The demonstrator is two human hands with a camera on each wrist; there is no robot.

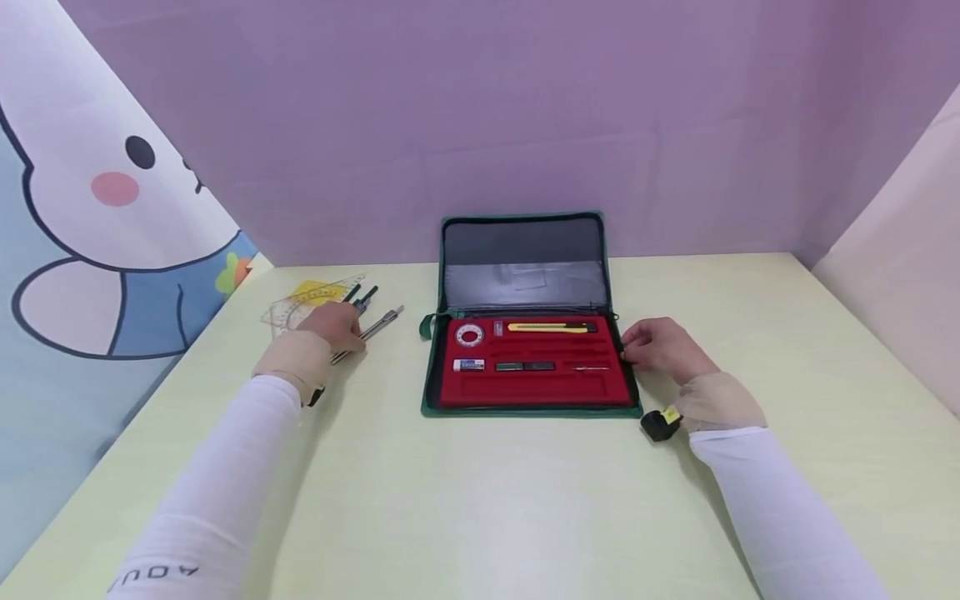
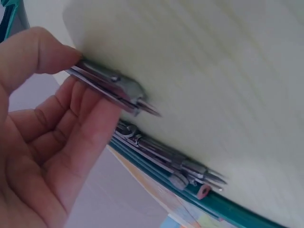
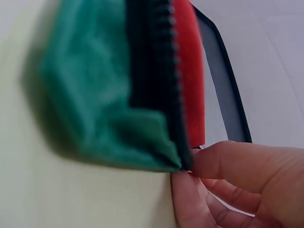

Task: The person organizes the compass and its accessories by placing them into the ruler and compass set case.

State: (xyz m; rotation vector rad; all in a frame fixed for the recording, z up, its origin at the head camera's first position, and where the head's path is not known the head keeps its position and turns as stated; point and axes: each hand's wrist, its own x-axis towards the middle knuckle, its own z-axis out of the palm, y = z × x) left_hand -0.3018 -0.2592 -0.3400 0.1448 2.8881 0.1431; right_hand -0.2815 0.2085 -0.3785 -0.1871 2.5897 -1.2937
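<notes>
My left hand [image 1: 333, 325] pinches a metal drawing compass [image 1: 381, 325] between thumb and fingers, at the left of the table. In the left wrist view its pointed end [image 2: 151, 109] sticks out past the fingertips. A second compass [image 2: 166, 154] lies beside it, next to dark green pencils [image 2: 237, 213]. On the right, my right hand [image 1: 663, 346] grips the right edge of an open green zip case [image 1: 525, 412]. Thumb and fingers meet at the zipper's edge [image 3: 187, 161] in the right wrist view. Red lining [image 1: 540, 387] with shaped slots fills the case's lower half.
In the red lining sit a yellow cutter knife [image 1: 551, 327], a white ring [image 1: 469, 335], an eraser [image 1: 468, 365] and some small items. Clear and yellow drawing templates [image 1: 281, 312] lie behind my left hand. A purple backdrop [image 1: 450, 125] borders the table's far edge.
</notes>
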